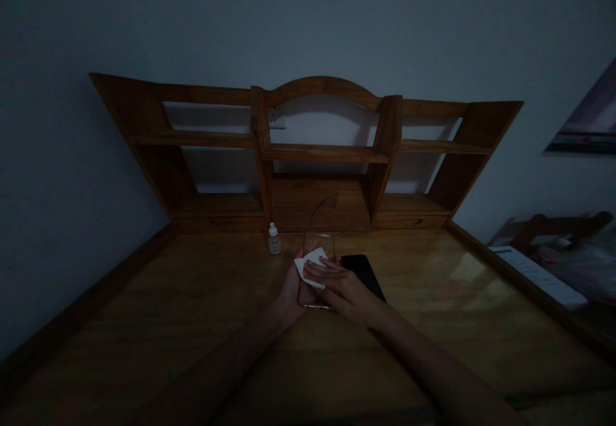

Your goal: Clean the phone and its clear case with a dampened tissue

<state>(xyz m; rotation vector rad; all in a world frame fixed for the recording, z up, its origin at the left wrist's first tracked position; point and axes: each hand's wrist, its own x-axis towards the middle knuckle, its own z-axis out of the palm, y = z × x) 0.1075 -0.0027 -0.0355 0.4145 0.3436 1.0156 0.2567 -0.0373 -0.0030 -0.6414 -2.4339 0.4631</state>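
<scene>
My left hand (pixel 289 292) is wrapped around the side and back of a clear phone case (pixel 310 241), which tilts up above the desk. Against the case's face lies a folded white tissue (pixel 306 262). My right hand (pixel 345 288) presses the tissue there, its fingers laid across it and part of the case hidden beneath. A black phone (pixel 364 273) rests on the desk just right of my right hand, partly covered by it. Left of the case stands a small dropper bottle (pixel 274 244) with a white cap, upright.
The wooden desk (pixel 192 323) has raised side rims and a shelf unit (pixel 323 153) with small drawers along its back. Beyond the right rim are papers (pixel 539 275), a wooden chair (pixel 563 224) and a plastic bag (pixel 584 269). The room is dim.
</scene>
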